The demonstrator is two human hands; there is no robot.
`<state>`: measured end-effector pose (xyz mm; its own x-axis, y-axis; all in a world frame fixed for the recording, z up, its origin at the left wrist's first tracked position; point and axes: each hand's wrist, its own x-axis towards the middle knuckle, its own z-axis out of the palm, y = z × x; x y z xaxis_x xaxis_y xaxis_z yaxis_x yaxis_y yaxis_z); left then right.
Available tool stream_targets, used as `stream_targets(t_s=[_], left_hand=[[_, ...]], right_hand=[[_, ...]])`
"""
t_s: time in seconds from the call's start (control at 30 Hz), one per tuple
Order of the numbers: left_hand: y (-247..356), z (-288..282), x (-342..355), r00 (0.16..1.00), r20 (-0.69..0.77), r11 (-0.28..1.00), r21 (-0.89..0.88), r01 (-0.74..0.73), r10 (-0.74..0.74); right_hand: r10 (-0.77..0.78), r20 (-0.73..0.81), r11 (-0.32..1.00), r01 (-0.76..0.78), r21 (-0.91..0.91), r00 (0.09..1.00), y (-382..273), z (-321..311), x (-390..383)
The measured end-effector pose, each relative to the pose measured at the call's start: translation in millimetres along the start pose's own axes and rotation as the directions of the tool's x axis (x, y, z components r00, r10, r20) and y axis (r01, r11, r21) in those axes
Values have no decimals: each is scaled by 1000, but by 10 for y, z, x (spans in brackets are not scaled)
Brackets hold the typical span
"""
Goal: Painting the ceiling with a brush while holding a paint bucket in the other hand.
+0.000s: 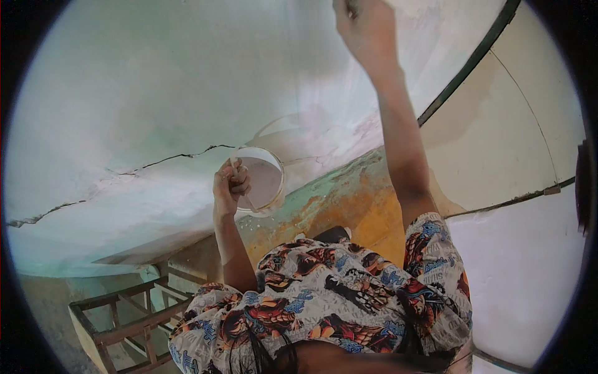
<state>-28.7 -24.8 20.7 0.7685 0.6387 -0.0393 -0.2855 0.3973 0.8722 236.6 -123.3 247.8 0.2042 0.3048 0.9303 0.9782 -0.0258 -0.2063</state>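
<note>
My left hand [230, 184] grips the pale handle of a white bucket [263, 181], which holds a pale, milky substance and hangs beside a cracked, whitish wall [124, 93]. My right hand [367, 28] is raised high at the top of the view against that wall, its fingers curled; what they hold is hidden and blurred. A pale streaked patch shows around and below it on the wall.
A wooden frame [112, 311] stands at lower left. Below the wall runs a stained green and ochre strip [367, 206]. At right are cream panels [511, 124] with dark edges and a white surface [517, 280]. My patterned shirt fills the lower middle.
</note>
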Motion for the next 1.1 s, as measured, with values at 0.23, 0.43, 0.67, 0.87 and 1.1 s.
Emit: stream_targets(t_s=[0.23,0.43,0.67,0.87,1.1], left_hand=[[71,48,-40,996,-72,999,3,47,-46],[63,-37,-86,998,-56,999,10,36,-35],[112,-68,-40,999,-24,999,-3,48,-48],[124,-6,-28,1000,-16,999,36,18,-17],[89,-30,-35,999,-31,999,35,13,-12]], right_hand=[[162,-3,984,-161,71,987,691,775,-1570],[379,265,917,-399,23,886,843,909,-3271],[561,592,818,-498,-288,578,848,955,-4049],[567,606,816,-483,-319,558,965,810,-3661],[233,251,962,-261,84,939,101,-32,-1096]])
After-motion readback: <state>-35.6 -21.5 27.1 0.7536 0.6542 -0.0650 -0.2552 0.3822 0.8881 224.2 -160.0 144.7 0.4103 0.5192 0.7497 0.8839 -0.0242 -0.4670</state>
